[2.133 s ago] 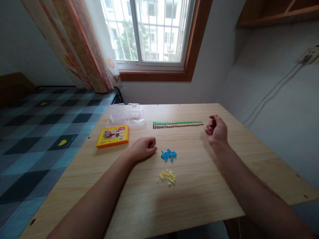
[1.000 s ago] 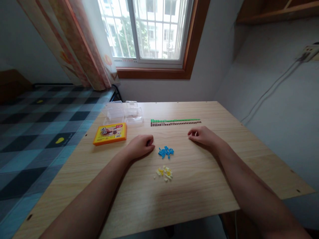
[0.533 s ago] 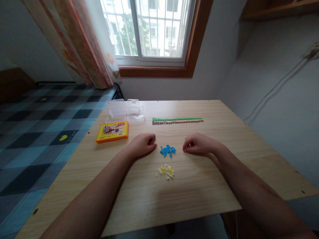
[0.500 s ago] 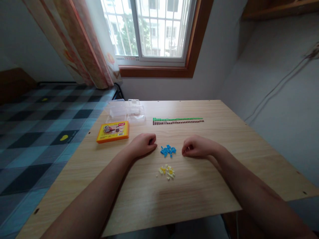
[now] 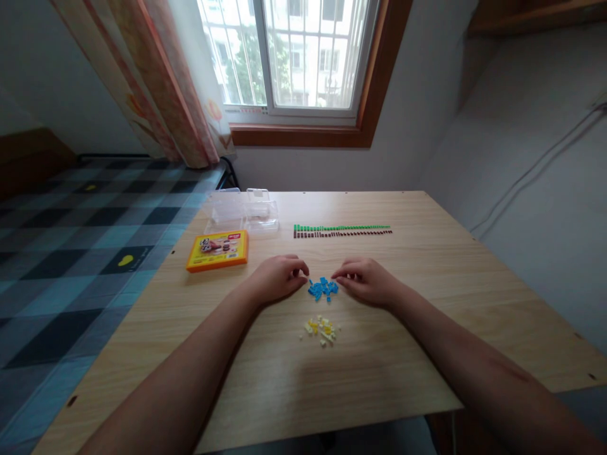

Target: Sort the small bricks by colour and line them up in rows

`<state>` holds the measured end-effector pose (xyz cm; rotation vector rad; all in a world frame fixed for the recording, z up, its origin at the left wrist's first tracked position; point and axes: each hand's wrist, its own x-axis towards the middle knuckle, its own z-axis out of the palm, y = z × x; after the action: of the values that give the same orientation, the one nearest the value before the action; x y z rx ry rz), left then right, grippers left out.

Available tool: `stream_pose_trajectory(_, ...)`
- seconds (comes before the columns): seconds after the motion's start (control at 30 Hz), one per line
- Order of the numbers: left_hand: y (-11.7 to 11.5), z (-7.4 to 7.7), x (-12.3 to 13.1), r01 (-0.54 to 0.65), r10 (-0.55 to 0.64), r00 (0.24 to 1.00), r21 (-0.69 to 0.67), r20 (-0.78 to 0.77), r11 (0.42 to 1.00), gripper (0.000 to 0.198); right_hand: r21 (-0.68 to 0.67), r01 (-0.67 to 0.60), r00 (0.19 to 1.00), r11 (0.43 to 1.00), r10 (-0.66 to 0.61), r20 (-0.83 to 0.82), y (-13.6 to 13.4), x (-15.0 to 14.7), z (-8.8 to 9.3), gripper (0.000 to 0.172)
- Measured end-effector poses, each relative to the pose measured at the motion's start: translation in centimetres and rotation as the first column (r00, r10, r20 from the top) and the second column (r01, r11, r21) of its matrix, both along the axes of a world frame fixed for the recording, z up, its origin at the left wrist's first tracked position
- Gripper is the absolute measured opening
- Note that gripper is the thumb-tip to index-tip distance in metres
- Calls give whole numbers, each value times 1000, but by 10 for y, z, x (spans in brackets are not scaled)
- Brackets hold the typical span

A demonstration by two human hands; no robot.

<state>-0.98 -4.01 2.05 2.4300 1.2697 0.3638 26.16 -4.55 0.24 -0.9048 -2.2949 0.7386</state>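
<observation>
Between my two hands, a small pile of blue pieces [image 5: 322, 289] lies on the wooden table [image 5: 379, 373]. My left hand [image 5: 284, 277] rests at the left of the pile, its thumb and forefinger a little apart near the pile's edge. On the other side, my right hand [image 5: 364, 280] has its fingers apart, the tips at the pile's upper right. I see nothing held in either hand. Nearer to me is a loose pile of pale and bright yellow pieces [image 5: 322, 330]. Beyond my hands run a row of green pieces [image 5: 341, 228] and a row of dark brown pieces [image 5: 341, 234].
At the back left are clear plastic boxes [image 5: 241, 212], with a yellow-orange box [image 5: 218, 250] in front of them. A bed with a checked cover [image 5: 95, 253] stands left of the table. A window and a curtain are behind.
Both hands have come closer to the blue pile, the right one moving left. The fingers of both hands have opened. The view has shifted slightly.
</observation>
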Motion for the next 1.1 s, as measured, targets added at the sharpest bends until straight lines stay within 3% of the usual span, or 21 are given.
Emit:
stream_pose_trajectory(0.23, -1, 0, 0, 60, -60, 998, -18, 3, 998, 25, 190, -69, 997, 979, 63, 39, 1, -10, -7, 25)
stream_pose_trajectory(0.4, 0, -1, -1, 71, -71, 997, -33, 15, 997, 23, 205, -56, 989, 977, 27, 145, 0, -18, -9, 28)
stream_pose_trajectory(0.83, 0, -1, 2, -13, 13, 1000, 20, 5, 1000, 17, 169, 9, 1000, 986, -11, 11, 10, -11, -18, 36)
stream_pose_trajectory(1.1, -1, -8, 3, 29, -30, 999, 106, 11, 994, 36, 152, 15, 999, 988, -19, 26, 7, -11, -17, 37)
